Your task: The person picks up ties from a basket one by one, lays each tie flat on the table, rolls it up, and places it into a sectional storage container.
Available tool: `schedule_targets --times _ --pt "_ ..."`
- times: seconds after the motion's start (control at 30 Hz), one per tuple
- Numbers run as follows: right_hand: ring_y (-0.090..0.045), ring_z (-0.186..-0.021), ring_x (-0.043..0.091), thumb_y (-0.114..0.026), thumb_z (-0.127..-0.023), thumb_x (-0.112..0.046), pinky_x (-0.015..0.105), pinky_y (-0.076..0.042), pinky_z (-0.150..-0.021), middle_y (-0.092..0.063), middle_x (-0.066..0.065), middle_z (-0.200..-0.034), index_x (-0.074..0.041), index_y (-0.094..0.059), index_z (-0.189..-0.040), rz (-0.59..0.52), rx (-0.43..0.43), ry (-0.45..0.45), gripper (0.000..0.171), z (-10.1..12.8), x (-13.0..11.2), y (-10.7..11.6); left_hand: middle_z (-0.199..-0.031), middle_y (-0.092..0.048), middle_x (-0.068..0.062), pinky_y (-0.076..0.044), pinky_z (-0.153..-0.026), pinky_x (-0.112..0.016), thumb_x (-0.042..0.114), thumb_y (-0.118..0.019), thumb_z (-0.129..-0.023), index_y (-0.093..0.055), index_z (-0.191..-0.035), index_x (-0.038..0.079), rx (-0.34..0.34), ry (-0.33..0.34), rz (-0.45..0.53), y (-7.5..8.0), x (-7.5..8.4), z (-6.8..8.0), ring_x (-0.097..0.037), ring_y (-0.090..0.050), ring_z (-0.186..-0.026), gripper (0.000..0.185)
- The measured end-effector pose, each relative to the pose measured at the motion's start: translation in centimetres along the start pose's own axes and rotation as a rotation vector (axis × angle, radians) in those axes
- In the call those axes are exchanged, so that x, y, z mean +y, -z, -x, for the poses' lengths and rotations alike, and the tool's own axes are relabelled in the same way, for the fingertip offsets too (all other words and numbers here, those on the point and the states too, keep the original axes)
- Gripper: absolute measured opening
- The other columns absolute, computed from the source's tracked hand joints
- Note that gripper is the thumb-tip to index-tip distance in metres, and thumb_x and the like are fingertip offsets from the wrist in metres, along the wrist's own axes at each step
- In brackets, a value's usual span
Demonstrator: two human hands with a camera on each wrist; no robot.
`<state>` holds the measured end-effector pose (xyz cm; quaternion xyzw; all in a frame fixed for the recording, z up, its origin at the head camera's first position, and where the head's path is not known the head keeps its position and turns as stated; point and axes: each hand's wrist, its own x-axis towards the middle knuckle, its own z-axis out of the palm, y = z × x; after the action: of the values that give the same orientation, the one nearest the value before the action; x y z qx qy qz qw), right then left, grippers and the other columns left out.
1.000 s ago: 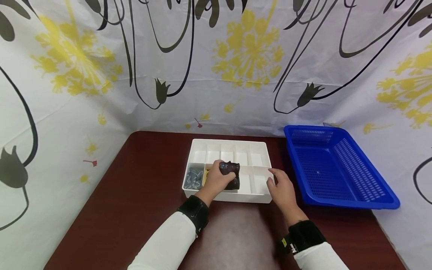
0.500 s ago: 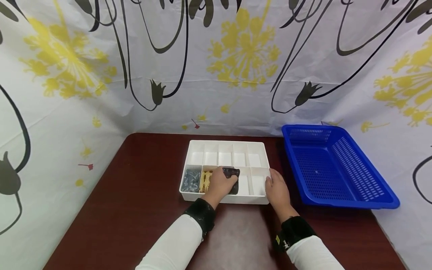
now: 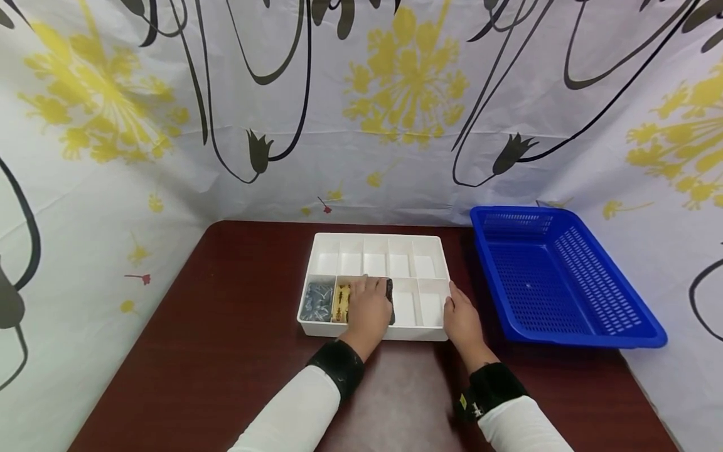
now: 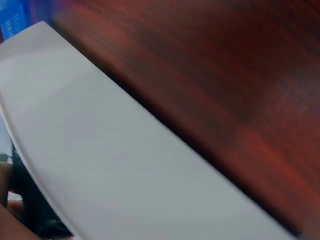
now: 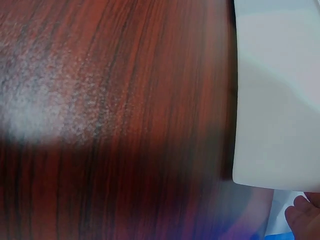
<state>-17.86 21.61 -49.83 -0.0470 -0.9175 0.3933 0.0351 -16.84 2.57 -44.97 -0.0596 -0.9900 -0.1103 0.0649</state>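
A white divided tray (image 3: 418, 334) stands on the table, its outer wall (image 4: 110, 140) filling much of the left wrist view. My left hand (image 3: 369, 311) lies over a front compartment with its fingers extended on a black, dark-wrapped item (image 3: 390, 302), mostly hidden beneath it. What that item is cannot be told. To its left are yellow pieces (image 3: 342, 301) with dark marks, then a compartment of small clear-grey pieces (image 3: 319, 301). My right hand (image 3: 464, 320) rests against the tray's right side, thumb near the rim; its fingers (image 5: 301, 217) show past the tray's corner in the right wrist view.
A blue perforated plastic basket (image 3: 565, 295) stands right of the tray. The dark red wooden table (image 3: 226, 314) ends at a white patterned cloth (image 3: 316, 157) hanging at the back and sides. No contents show in the tray's back-row compartments.
My left hand has lowered the black item into the tray and now lies flatter over it, loosened from its grip. My right hand has come in against the tray's right side.
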Motion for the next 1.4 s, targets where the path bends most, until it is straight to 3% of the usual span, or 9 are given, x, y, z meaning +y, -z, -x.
schedule_targets --times 0.1,0.23,0.5,0.67,0.8,1.03,1.23,1.3,1.4 --pt "-0.036 -0.135 0.041 -0.036 -0.100 -0.011 0.051 -0.029 -0.110 -0.038 0.026 -0.146 0.002 -0.033 -0.147 -0.005 -0.005 -0.019 0.049 0.1 0.1 0.0 -0.137 -0.051 -0.012 -0.026 -0.113 -0.044 0.013 -0.045 -0.098 -0.049 -0.138 0.004 -0.066 -0.049 -0.196 -0.1 0.7 0.1 -0.029 -0.039 -0.133 0.041" --pt "-0.036 -0.135 0.041 -0.036 -0.100 -0.011 0.051 -0.029 -0.110 -0.038 0.026 -0.146 0.001 -0.032 -0.148 -0.013 -0.009 -0.033 0.049 0.2 0.1 0.0 -0.141 -0.046 -0.014 -0.027 -0.114 -0.042 0.010 -0.036 -0.101 -0.043 -0.141 0.002 -0.120 -0.060 -0.237 -0.5 1.2 0.1 -0.029 -0.038 -0.134 0.041" --pt "-0.036 -0.134 0.041 -0.037 -0.100 -0.011 0.051 -0.029 -0.110 -0.038 0.026 -0.146 0.000 -0.032 -0.148 -0.017 -0.003 -0.035 0.049 0.3 0.3 -0.1 -0.142 -0.043 -0.019 -0.029 -0.112 -0.040 0.007 -0.036 -0.099 -0.041 -0.139 -0.005 -0.170 -0.123 -0.086 -1.4 0.3 -0.4 -0.031 -0.038 -0.133 0.042" --pt "-0.035 -0.135 0.041 -0.036 -0.100 -0.012 0.051 -0.029 -0.110 -0.038 0.025 -0.147 0.000 -0.032 -0.148 -0.023 0.000 -0.040 0.049 0.2 0.4 -0.1 -0.133 -0.049 -0.023 -0.030 -0.111 -0.040 0.005 -0.038 -0.098 -0.046 -0.132 -0.010 -0.146 -0.140 0.035 -1.4 0.0 -0.8 -0.034 -0.042 -0.129 0.038" --pt "-0.036 -0.134 0.040 -0.037 -0.100 -0.012 0.051 -0.029 -0.110 -0.038 0.025 -0.146 0.000 -0.033 -0.148 -0.027 0.004 -0.041 0.050 0.2 0.4 -0.3 -0.127 -0.051 -0.024 -0.030 -0.110 -0.040 0.002 -0.035 -0.097 -0.048 -0.128 -0.012 -0.131 -0.127 0.096 -1.4 0.0 -1.0 -0.035 -0.043 -0.126 0.036" --pt "-0.038 -0.133 0.041 -0.037 -0.098 -0.008 0.050 -0.031 -0.108 -0.041 0.026 -0.144 0.001 -0.034 -0.147 -0.023 0.029 -0.030 0.050 0.0 0.1 -0.3 -0.137 -0.039 -0.027 -0.026 -0.112 -0.044 -0.001 -0.030 -0.098 -0.038 -0.137 -0.013 -0.254 -0.049 0.262 -1.1 0.1 -1.8 -0.039 -0.030 -0.133 0.041" --pt "-0.040 -0.132 0.041 -0.035 -0.099 -0.006 0.051 -0.034 -0.106 -0.042 0.027 -0.143 0.002 -0.034 -0.147 -0.048 0.039 -0.041 0.049 0.0 -0.3 -0.4 -0.140 -0.037 -0.023 -0.025 -0.113 -0.040 0.003 -0.027 -0.098 -0.035 -0.140 -0.009 -0.240 -0.070 0.235 -3.2 -0.9 -2.6 -0.036 -0.028 -0.134 0.045" --pt "-0.040 -0.132 0.041 -0.034 -0.099 -0.005 0.051 -0.035 -0.106 -0.042 0.027 -0.143 0.002 -0.034 -0.146 -0.060 0.043 -0.043 0.048 0.0 -0.4 -0.4 -0.143 -0.034 -0.023 -0.022 -0.114 -0.041 0.003 -0.022 -0.098 -0.031 -0.143 -0.009 -0.269 -0.069 0.227 -3.4 -0.9 -2.7 -0.036 -0.025 -0.136 0.048" --pt "-0.040 -0.132 0.040 -0.034 -0.099 -0.006 0.051 -0.035 -0.106 -0.042 0.027 -0.143 0.002 -0.035 -0.146 -0.064 0.049 -0.040 0.048 0.0 -0.5 -0.5 -0.147 -0.028 -0.023 -0.017 -0.116 -0.044 0.001 -0.024 -0.098 -0.025 -0.146 -0.009 -0.376 -0.037 0.228 -1.8 -0.3 -2.7 -0.037 -0.019 -0.139 0.049"
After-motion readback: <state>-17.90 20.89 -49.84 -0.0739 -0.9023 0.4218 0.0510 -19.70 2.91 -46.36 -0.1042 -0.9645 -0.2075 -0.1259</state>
